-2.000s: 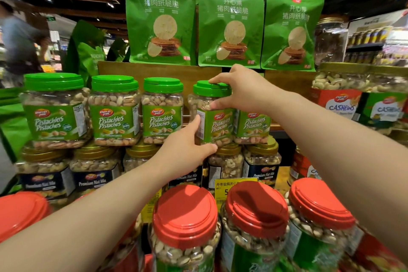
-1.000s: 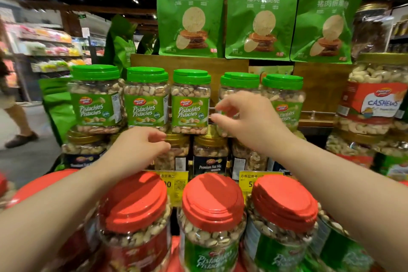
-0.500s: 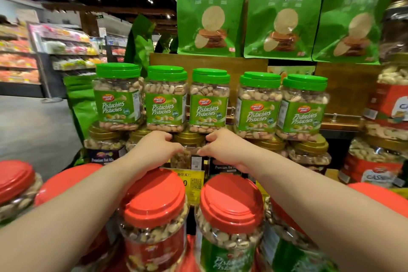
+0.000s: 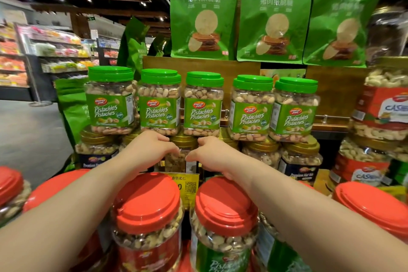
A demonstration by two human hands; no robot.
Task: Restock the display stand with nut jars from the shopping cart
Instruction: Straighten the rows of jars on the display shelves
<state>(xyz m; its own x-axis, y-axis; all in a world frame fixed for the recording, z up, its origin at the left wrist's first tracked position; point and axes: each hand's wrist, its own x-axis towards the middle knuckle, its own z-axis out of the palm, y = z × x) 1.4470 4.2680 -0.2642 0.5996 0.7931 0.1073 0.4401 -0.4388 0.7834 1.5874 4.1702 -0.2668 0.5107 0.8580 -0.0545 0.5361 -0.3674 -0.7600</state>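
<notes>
At twelve o'clock, three glossy green snack pouches [image 4: 273, 15] stand on the wooden display stand [image 4: 198, 66]. Below them runs a row of five clear, squarish plastic pistachio jars [image 4: 203, 104] with ribbed green lids, stacked on gold-lidded nut mix jars [image 4: 183, 152]. Round red-lidded jars [image 4: 148, 212] fill six o'clock. At centre, the left hand [image 4: 150, 148] and right hand [image 4: 212, 152] curl around either side of one gold-lidded jar.
</notes>
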